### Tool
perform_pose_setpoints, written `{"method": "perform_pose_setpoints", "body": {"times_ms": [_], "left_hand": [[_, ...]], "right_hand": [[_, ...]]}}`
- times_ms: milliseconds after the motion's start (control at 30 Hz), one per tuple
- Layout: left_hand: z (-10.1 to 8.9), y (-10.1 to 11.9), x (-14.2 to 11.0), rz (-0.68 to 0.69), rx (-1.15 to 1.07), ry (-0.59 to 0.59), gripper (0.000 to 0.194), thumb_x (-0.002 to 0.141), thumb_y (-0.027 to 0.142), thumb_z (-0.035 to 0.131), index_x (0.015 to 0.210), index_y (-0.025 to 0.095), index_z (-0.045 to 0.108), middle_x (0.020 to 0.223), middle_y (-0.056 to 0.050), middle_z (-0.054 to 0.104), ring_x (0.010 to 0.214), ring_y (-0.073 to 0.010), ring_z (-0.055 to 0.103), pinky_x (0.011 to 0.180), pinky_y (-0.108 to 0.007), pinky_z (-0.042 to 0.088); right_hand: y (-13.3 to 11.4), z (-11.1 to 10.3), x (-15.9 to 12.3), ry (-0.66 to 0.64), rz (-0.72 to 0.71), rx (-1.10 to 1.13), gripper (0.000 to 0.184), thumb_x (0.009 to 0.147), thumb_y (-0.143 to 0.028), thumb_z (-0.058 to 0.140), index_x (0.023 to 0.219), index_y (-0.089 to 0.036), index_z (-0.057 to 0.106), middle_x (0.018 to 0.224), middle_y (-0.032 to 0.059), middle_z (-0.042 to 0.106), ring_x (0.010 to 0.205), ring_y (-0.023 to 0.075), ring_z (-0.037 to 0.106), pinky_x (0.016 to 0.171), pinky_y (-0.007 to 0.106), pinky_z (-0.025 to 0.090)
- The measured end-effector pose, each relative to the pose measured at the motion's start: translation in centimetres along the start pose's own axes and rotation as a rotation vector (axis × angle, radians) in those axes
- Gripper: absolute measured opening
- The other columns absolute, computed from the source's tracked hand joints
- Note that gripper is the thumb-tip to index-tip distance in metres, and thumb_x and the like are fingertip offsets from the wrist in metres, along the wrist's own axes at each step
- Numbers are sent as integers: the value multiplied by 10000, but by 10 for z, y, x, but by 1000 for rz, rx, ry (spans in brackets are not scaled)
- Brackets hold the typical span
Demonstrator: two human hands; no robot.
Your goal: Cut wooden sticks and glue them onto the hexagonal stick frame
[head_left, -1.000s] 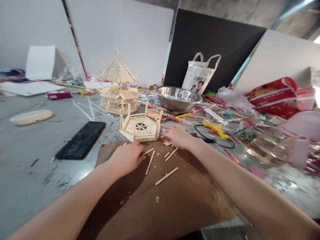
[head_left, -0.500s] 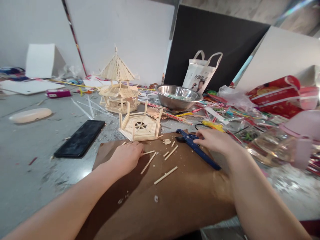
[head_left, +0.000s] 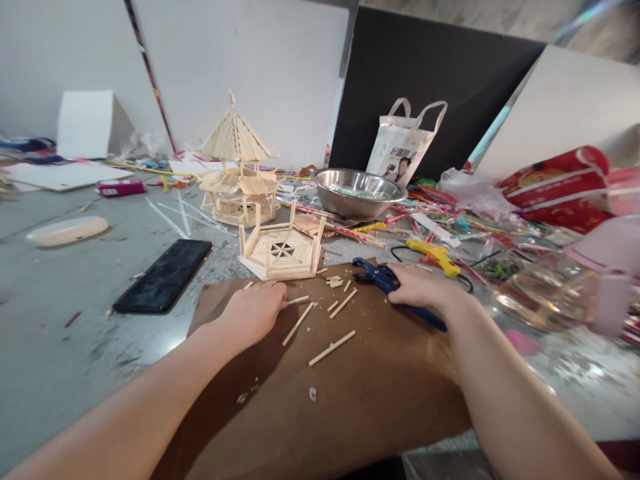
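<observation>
My left hand [head_left: 256, 308] is closed around a thin wooden stick [head_left: 299, 300], whose ends poke out past the fingers, low over the brown board [head_left: 380, 393]. On the right, my right hand [head_left: 419, 287] lies over the blue pliers [head_left: 373, 272] with its fingers curled round the handles; the palm hides their middle. Between the hands, several loose sticks [head_left: 333, 348] and short cut pieces [head_left: 333, 281] lie on the board. Just beyond my left hand stands a six-sided stick base [head_left: 281, 257] with upright posts.
Behind the base stands a stick pavilion [head_left: 237, 170] with a pointed roof. A black phone [head_left: 163, 277] lies left. A steel bowl [head_left: 357, 193], a yellow glue gun [head_left: 434, 257] with its cord, and a pink-lidded jug [head_left: 550, 287] are at the back and right, amid scattered wrappers.
My right hand has come down onto the blue pliers and closed round the handles. My left hand stays in about the same place with its stick.
</observation>
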State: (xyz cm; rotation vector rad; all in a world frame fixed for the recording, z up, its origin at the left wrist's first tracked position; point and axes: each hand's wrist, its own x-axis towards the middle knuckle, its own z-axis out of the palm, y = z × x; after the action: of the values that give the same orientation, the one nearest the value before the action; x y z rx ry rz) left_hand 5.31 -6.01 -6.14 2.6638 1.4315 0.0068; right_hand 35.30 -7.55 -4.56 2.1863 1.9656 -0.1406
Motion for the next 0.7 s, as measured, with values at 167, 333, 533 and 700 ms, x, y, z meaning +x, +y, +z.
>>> {"method": "perform_pose_setpoints", "body": {"times_ms": [167, 333, 533, 700], "left_hand": [[-4, -8, 1, -69, -38, 42, 206, 807, 274, 239, 889, 207, 416, 706, -39, 592, 633, -211, 556, 530, -290, 363], [-11, -11, 1, -86, -136, 153, 268, 817, 309, 198, 948, 206, 409, 749, -38, 600, 669, -205, 563, 556, -281, 366], [-22, -23, 3, -136, -113, 113, 352, 749, 450, 323, 934, 206, 498, 821, -57, 619, 774, -231, 561, 615, -284, 383], [-22, -27, 5, -131, -46, 102, 366, 753, 438, 306, 883, 196, 548, 819, -74, 624, 760, -243, 565, 612, -296, 381]], "right_hand": [[-15, 4, 3, 81, 95, -96, 442, 568, -234, 494, 1005, -171, 480, 1013, 113, 529, 872, 262, 521, 637, 332, 404], [-16, 8, 8, 156, 146, -113, 429, 609, -243, 450, 1032, -178, 460, 1002, 117, 537, 864, 289, 524, 642, 377, 395], [-10, 0, 5, 317, 245, -55, 404, 624, -272, 435, 1013, -174, 482, 928, 114, 570, 817, 294, 535, 613, 362, 386], [-7, -12, -1, 547, 262, 152, 338, 639, -278, 429, 955, -206, 523, 783, 66, 589, 731, 233, 538, 571, 298, 353]]}}
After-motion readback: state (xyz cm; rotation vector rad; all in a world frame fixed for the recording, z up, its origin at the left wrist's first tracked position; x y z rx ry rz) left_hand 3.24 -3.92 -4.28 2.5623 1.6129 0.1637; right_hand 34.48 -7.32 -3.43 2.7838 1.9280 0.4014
